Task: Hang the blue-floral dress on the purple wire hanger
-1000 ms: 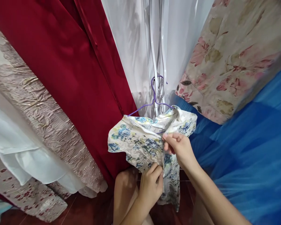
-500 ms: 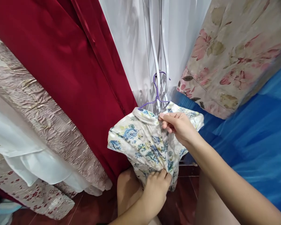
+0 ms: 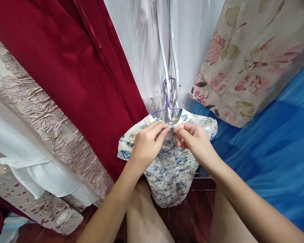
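A white short-sleeved top with blue flowers hangs on a purple hanger. My left hand is closed in a pinch on the left side of its neckline. Facing it, my right hand pinches the right side of the same neckline. The fingertips of both hands almost meet at the centre, where something small and shiny shows between them, too small to make out. Below the hands, the front of the top hangs down between my knees.
White strips run down behind the hanger's hook. A red cloth and a textured pink one hang at left. On the right hang a pink-flowered cloth and a blue one. The floor is dark red tile.
My left hand has moved up from the lower front of the top to the neckline, beside my right hand. The front of the top now hangs flatter.
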`<state>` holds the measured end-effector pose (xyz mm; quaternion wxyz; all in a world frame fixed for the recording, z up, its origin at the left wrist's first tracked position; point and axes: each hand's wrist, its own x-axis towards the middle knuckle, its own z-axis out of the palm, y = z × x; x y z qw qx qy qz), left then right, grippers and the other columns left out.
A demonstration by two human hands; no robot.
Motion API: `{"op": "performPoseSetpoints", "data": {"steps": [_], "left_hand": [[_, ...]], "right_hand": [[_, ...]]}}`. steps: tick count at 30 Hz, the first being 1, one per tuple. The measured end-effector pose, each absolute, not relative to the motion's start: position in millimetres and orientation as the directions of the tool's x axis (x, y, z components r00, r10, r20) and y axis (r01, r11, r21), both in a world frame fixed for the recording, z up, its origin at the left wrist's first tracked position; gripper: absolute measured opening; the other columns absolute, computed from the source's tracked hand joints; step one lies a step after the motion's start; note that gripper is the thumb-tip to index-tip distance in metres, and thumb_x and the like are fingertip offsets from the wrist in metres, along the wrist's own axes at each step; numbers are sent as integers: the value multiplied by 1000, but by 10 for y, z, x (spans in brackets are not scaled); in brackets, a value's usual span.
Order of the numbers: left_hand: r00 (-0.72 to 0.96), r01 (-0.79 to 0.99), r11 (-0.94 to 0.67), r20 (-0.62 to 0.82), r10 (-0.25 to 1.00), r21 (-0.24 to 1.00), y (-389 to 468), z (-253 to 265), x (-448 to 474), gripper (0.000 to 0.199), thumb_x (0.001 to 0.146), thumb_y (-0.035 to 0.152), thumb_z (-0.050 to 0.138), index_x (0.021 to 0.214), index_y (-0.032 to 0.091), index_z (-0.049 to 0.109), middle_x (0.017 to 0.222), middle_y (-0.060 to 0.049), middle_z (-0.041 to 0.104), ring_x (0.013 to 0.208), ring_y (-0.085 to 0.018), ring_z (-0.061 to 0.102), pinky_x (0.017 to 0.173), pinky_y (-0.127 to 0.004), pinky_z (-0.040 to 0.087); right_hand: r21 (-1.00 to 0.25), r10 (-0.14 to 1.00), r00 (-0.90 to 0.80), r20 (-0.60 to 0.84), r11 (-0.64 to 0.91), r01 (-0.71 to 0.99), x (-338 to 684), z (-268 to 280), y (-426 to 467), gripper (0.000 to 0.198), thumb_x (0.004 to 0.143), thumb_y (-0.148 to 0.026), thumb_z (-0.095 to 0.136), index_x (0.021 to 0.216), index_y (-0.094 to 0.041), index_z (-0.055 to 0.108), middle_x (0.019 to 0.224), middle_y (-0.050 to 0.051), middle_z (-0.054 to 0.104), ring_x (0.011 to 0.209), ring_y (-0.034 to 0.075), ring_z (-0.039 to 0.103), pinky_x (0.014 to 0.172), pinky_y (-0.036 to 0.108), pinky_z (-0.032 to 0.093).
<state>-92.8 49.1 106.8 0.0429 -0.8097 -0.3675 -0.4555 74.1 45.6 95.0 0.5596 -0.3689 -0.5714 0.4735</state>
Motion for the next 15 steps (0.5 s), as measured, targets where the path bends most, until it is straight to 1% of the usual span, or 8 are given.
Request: {"op": "performPoseSetpoints", "data": {"steps": [2, 3, 6, 8, 10, 11, 13, 15], "left_hand": [[324, 619, -752, 798, 508, 227, 565, 1146, -875, 13, 97, 21, 58, 91, 18, 69, 86, -1, 69, 78, -13, 63, 71, -24, 49], [285, 626, -749, 830, 480, 218, 584, 1173, -866, 14, 96, 21, 60, 86, 17, 69, 81, -1, 68, 74, -12, 63, 68, -23, 49], [74, 658, -703, 905, 418, 271, 623, 1260, -1000, 11, 94, 20, 61, 88, 15, 69, 81, -1, 68, 73, -11, 63, 67, -22, 50], [-157, 641, -659, 908, 389, 393, 684, 1306, -1250, 12, 95, 21, 60, 91, 14, 68, 83, -1, 68, 75, -12, 65, 70, -23, 52], [-406, 539, -633, 830, 384, 556, 794, 1282, -1573, 14, 94, 24, 62, 93, 11, 67, 81, -1, 67, 74, -12, 65, 69, -24, 53], [-465, 459, -634, 776, 425, 622, 862, 1228, -1731, 14, 92, 23, 64, 90, 10, 65, 76, 0, 65, 69, -12, 64, 68, -24, 53], [-598, 179, -644, 602, 529, 744, 1005, 1024, -1975, 8, 91, 17, 62, 87, 10, 62, 76, 2, 64, 71, -10, 62, 76, -24, 53], [-677, -49, -605, 419, 605, 795, 1134, 706, -2081, 9, 91, 14, 58, 82, 13, 56, 78, 1, 63, 75, -8, 62, 85, -24, 52]], "right_hand": [[-947, 942, -101, 319, 313, -69, 722, 901, 501, 24, 90, -34, 61, 72, -19, 55, 46, -7, 50, 40, 7, 38, 43, 21, 27], [-942, 938, -92, 336, 332, -51, 707, 863, 530, 25, 90, -36, 61, 72, -20, 53, 46, -8, 46, 40, 7, 35, 43, 21, 25], [-928, 929, -49, 367, 369, 46, 662, 711, 603, 22, 88, -34, 60, 72, -19, 54, 49, -9, 42, 42, 7, 33, 44, 22, 23], [-925, 932, -53, 358, 362, 116, 654, 602, 603, 19, 86, -30, 61, 72, -18, 56, 51, -7, 45, 45, 8, 37, 46, 22, 26], [-932, 942, -79, 326, 335, 137, 672, 508, 551, 16, 84, -28, 60, 71, -19, 58, 51, -6, 47, 46, 9, 40, 47, 23, 28], [-938, 947, -90, 310, 320, 137, 686, 466, 512, 15, 84, -27, 60, 71, -19, 58, 51, -6, 47, 46, 10, 40, 47, 23, 29], [-943, 953, -113, 283, 297, 149, 711, 385, 427, 14, 84, -26, 59, 72, -19, 58, 51, -5, 49, 47, 10, 41, 48, 23, 30], [-938, 954, -143, 264, 289, 190, 723, 286, 361, 12, 82, -23, 58, 71, -19, 59, 52, -5, 51, 48, 11, 43, 48, 23, 30]]}}
